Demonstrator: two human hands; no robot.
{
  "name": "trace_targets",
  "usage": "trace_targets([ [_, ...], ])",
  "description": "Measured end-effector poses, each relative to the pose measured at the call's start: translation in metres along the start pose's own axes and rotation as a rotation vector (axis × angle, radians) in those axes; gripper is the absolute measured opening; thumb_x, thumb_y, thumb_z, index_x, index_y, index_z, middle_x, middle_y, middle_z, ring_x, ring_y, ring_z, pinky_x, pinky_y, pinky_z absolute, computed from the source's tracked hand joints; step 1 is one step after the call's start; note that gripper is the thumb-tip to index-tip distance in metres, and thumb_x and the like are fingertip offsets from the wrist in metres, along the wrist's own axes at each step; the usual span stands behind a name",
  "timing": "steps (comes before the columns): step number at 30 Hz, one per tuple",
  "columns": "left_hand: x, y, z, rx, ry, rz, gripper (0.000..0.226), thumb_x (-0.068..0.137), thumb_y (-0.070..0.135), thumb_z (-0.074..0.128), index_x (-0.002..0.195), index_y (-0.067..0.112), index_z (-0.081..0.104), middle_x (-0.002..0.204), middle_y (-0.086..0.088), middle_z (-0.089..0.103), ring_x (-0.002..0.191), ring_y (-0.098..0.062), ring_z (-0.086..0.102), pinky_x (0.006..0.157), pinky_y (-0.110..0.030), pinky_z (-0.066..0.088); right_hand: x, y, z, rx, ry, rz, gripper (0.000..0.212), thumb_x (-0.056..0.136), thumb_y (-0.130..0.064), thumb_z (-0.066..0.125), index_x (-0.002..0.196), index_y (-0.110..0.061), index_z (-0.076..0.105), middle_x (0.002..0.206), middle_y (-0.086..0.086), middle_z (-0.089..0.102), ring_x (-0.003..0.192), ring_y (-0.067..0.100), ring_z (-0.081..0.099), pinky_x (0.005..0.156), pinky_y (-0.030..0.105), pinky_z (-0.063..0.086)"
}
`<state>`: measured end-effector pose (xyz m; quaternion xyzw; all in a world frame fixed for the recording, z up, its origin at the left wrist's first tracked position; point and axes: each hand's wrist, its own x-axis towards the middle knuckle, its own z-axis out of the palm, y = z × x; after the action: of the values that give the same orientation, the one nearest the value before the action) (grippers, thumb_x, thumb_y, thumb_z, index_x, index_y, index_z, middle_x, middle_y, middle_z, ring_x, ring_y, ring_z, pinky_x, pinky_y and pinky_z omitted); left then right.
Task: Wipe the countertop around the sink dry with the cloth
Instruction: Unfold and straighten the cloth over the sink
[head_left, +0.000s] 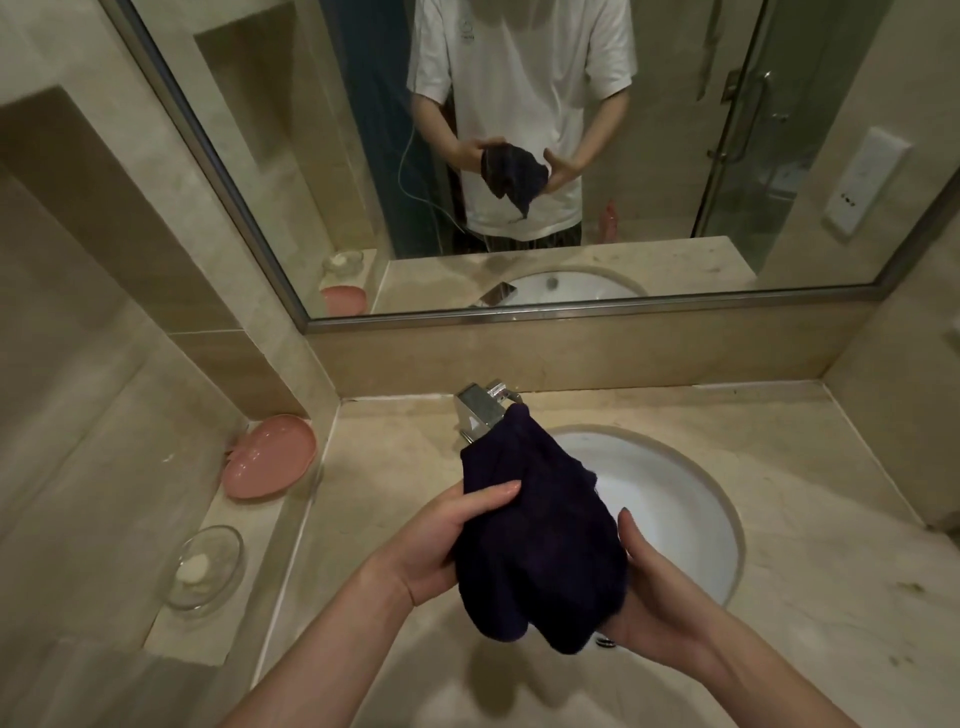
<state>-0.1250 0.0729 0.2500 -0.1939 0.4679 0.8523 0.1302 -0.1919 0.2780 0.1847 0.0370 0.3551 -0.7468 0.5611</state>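
Note:
A dark navy cloth (540, 535) hangs bunched in the air above the front of the white oval sink (685, 509). My left hand (441, 540) grips its left side with the thumb on top. My right hand (649, 587) cups its right and lower side, fingers under the cloth and mostly hidden. The beige stone countertop (395, 483) surrounds the sink; the cloth is not touching it. The cloth's top corner covers part of the chrome faucet (480, 413).
A pink dish (270, 457) and a glass soap dish (208, 566) with a soap bar sit on a raised ledge at the left. A large mirror (519, 156) rises behind the counter. Dark specks mark the countertop at the right (904, 587).

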Motion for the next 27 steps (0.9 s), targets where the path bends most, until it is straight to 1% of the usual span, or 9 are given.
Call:
trace_targets([
  [2, 0.0, -0.001, -0.004, 0.035, 0.003, -0.006, 0.035, 0.085, 0.018, 0.066, 0.119, 0.011, 0.069, 0.123, -0.015, 0.069, 0.112, -0.029, 0.067, 0.089, -0.035, 0.055, -0.002, -0.001, 0.006, -0.069, 0.076, -0.037, 0.072, 0.08, -0.059, 0.071, 0.139, -0.018, 0.06, 0.142, 0.011, 0.059, 0.129, 0.024, 0.058, 0.095, 0.034, 0.054],
  [4, -0.002, 0.0, -0.009, 0.07, -0.004, -0.014, 0.042, 0.084, 0.017, 0.067, 0.126, 0.011, 0.064, 0.124, -0.014, 0.069, 0.114, -0.029, 0.067, 0.091, -0.035, 0.055, -0.001, -0.001, 0.006, -0.16, 0.173, -0.162, 0.048, 0.089, -0.039, 0.062, 0.128, -0.011, 0.066, 0.13, 0.013, 0.067, 0.117, 0.023, 0.067, 0.091, 0.032, 0.055],
  [6, -0.003, 0.002, -0.014, 0.15, 0.014, -0.009, 0.044, 0.085, 0.018, 0.068, 0.129, 0.012, 0.061, 0.124, -0.01, 0.07, 0.115, -0.027, 0.066, 0.092, -0.035, 0.054, -0.002, -0.005, 0.005, -0.227, 0.228, -0.308, 0.038, 0.09, -0.029, 0.071, 0.122, -0.008, 0.07, 0.126, 0.015, 0.069, 0.119, 0.027, 0.065, 0.099, 0.038, 0.048],
  [9, -0.001, 0.006, -0.024, 0.404, 0.115, 0.027, 0.032, 0.094, 0.022, 0.068, 0.125, 0.017, 0.063, 0.119, -0.003, 0.073, 0.113, -0.021, 0.068, 0.093, -0.032, 0.053, -0.008, -0.016, 0.009, -0.428, 0.315, -0.461, 0.045, 0.079, -0.03, 0.083, 0.117, -0.007, 0.071, 0.115, 0.012, 0.074, 0.112, 0.03, 0.069, 0.097, 0.041, 0.049],
  [12, 0.0, 0.011, -0.036, 0.554, 0.149, 0.051, 0.027, 0.097, 0.023, 0.061, 0.123, 0.017, 0.067, 0.117, -0.002, 0.073, 0.113, -0.021, 0.068, 0.096, -0.035, 0.053, -0.015, -0.031, 0.012, -0.601, 0.432, -0.568, 0.021, 0.085, -0.014, 0.071, 0.106, -0.011, 0.073, 0.099, 0.004, 0.078, 0.095, 0.021, 0.074, 0.08, 0.029, 0.056],
  [15, -0.001, 0.013, -0.044, 0.552, 0.135, 0.062, 0.028, 0.093, 0.014, 0.066, 0.121, 0.012, 0.069, 0.116, -0.007, 0.074, 0.112, -0.024, 0.068, 0.098, -0.035, 0.053, -0.022, -0.04, 0.009, -0.682, 0.417, -0.611, 0.021, 0.086, -0.011, 0.068, 0.106, -0.012, 0.074, 0.098, 0.003, 0.078, 0.092, 0.016, 0.074, 0.07, 0.019, 0.057],
  [19, -0.001, 0.011, -0.045, 0.583, 0.187, 0.136, 0.038, 0.081, 0.0, 0.076, 0.117, 0.009, 0.069, 0.11, -0.008, 0.075, 0.108, -0.022, 0.07, 0.097, -0.032, 0.052, -0.025, -0.044, 0.004, -0.71, 0.445, -0.621, 0.022, 0.085, -0.018, 0.07, 0.105, -0.016, 0.076, 0.097, 0.001, 0.078, 0.093, 0.016, 0.074, 0.075, 0.023, 0.056],
  [23, 0.001, 0.005, -0.041, 0.573, 0.423, 0.226, 0.053, 0.075, 0.002, 0.083, 0.119, 0.011, 0.054, 0.098, -0.003, 0.078, 0.093, -0.02, 0.074, 0.091, -0.035, 0.055, -0.024, -0.046, -0.004, -0.788, 0.561, -0.712, 0.012, 0.079, -0.023, 0.078, 0.09, -0.024, 0.079, 0.096, -0.004, 0.078, 0.095, 0.014, 0.073, 0.081, 0.026, 0.059],
  [27, 0.005, 0.0, -0.044, 0.769, 0.473, 0.346, 0.063, 0.078, 0.011, 0.083, 0.129, 0.03, 0.052, 0.093, 0.005, 0.077, 0.09, -0.014, 0.073, 0.091, -0.033, 0.055, -0.025, -0.052, -0.007, -1.049, 0.615, -0.849, 0.007, 0.076, -0.032, 0.078, 0.082, -0.028, 0.076, 0.132, -0.022, 0.055, 0.125, -0.009, 0.047, 0.101, 0.014, 0.039],
])
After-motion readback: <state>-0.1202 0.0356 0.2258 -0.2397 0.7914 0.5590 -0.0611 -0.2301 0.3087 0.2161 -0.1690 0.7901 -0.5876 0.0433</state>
